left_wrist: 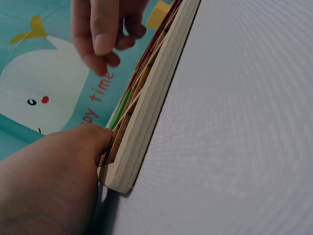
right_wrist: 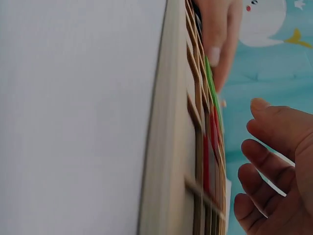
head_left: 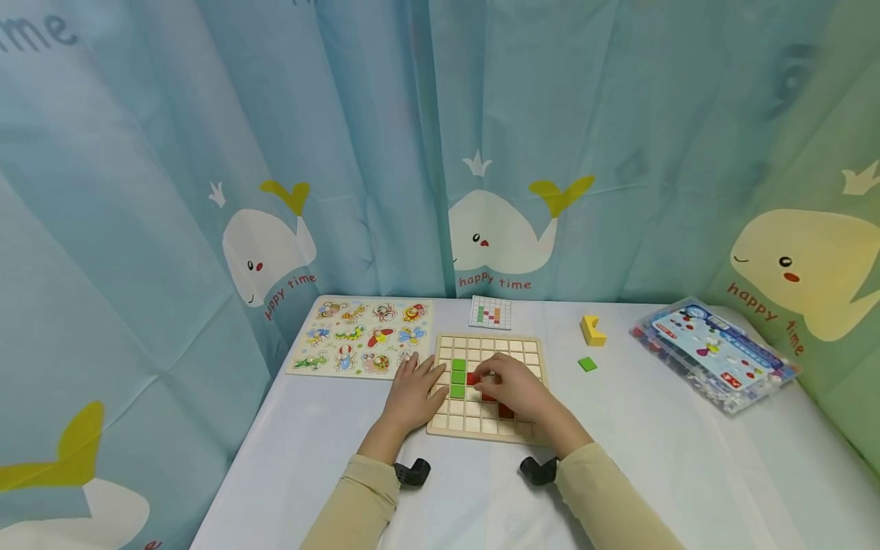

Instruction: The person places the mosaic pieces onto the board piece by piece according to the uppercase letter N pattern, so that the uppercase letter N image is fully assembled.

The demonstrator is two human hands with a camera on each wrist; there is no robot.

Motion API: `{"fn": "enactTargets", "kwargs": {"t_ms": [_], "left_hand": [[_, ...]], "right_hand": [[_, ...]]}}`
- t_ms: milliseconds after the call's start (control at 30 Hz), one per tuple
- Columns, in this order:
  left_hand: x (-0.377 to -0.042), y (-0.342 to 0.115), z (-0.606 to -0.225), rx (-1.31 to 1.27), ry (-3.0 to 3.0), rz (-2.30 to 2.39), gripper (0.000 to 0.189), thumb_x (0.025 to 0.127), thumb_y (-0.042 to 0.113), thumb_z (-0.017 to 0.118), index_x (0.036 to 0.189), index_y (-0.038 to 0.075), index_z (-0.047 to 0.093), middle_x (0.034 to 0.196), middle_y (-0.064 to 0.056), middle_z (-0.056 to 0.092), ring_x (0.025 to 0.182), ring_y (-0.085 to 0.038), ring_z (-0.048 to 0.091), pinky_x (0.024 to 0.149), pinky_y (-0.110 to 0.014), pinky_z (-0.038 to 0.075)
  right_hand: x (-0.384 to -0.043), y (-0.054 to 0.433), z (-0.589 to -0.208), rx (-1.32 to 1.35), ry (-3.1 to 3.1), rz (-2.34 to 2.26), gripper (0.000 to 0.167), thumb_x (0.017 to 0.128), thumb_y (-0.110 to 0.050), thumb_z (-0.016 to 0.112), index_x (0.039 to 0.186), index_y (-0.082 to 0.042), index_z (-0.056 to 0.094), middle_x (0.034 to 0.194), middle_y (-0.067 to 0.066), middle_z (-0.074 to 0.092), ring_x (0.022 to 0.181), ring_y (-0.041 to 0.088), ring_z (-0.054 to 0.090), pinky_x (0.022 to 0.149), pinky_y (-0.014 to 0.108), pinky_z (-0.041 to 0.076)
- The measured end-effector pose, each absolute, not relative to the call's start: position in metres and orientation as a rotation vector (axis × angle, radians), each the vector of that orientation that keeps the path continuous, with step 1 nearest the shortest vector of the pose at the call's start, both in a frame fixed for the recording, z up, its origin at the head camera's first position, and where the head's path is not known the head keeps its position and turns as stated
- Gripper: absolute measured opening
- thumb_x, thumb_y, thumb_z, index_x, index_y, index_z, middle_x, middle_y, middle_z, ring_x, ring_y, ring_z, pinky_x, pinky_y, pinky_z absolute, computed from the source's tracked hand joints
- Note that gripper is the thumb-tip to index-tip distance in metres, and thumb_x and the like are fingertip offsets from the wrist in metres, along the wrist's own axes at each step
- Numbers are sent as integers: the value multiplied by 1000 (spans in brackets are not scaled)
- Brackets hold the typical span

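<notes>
A wooden grid board (head_left: 474,425) lies on the white table in the head view. Three green square tiles (head_left: 458,378) form a column in its cells, and red tiles (head_left: 506,412) step diagonally down to the right, partly hidden by a hand. My left hand (head_left: 412,393) rests with straight fingers along the board's left edge, its thumb (left_wrist: 93,139) at the rim in the left wrist view. Over the board is my right hand (head_left: 512,382), fingertips close to the uppermost red tile (head_left: 473,379). In the right wrist view its fingers (right_wrist: 264,156) are loosely bent with nothing between them.
An insect picture puzzle (head_left: 330,368) lies left of the grid board, and a small pattern card (head_left: 491,313) behind it. On the right are a loose green tile (head_left: 587,364), a yellow block (head_left: 593,331) and a clear plastic box (head_left: 715,355) with a printed label.
</notes>
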State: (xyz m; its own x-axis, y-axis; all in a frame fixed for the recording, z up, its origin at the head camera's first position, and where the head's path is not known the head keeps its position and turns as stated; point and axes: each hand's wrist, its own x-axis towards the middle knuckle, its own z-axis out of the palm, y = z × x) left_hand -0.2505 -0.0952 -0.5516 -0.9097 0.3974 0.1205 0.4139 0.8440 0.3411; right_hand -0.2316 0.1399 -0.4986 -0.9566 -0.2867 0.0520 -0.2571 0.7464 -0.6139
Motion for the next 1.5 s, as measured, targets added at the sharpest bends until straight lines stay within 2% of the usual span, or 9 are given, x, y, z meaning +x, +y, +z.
{"fn": "enactTargets", "kwargs": {"t_ms": [233,433,567,700,967,1133,1500], "left_hand": [[-249,-96,-551,-645,-2965,-597,53,101,49,46,148,24,48,160,-2,37,154,-33,16,127,-50,8],[-249,-96,-550,-650,-2968,-584,54,101,49,45,149,24,47,160,-3,36,154,-33,16,127,-51,8],[-249,-97,-551,-658,-2967,-572,54,101,49,45,149,24,47,160,-3,36,153,-33,16,127,-51,9],[-250,-97,-552,-655,-2970,-576,54,101,50,44,149,25,46,160,-2,35,154,-33,15,127,-51,8],[-251,-97,-554,-652,-2971,-581,54,101,50,44,149,26,46,160,-1,35,154,-32,15,127,-50,7],[-251,-97,-554,-650,-2972,-588,54,101,51,44,149,26,46,160,-1,35,154,-32,14,127,-50,6],[-251,-96,-554,-656,-2966,-592,54,101,49,45,149,25,46,160,-2,35,154,-33,15,127,-51,7]], "right_hand": [[-231,175,-499,-379,2907,-1079,28,93,-27,70,116,-11,70,110,2,66,98,20,60,86,41,54],[-228,204,-498,-251,2916,-1086,31,95,-31,66,120,-12,68,121,7,63,110,28,59,93,49,53],[-228,223,-498,-183,2948,-1071,33,96,-32,64,122,-11,65,130,12,61,121,36,56,102,57,47],[-227,242,-499,-150,3002,-1045,35,97,-30,64,124,-9,64,135,16,59,128,41,52,106,61,42],[-226,276,-502,-92,3069,-1012,38,97,-30,63,128,-7,62,137,23,56,126,44,51,104,62,41],[-226,293,-506,-34,3069,-995,44,98,-33,62,131,-5,59,136,26,54,120,45,54,96,62,46],[-226,310,-511,124,2998,-1014,57,97,-38,61,138,-1,51,135,26,53,113,40,56,85,53,51]]}}
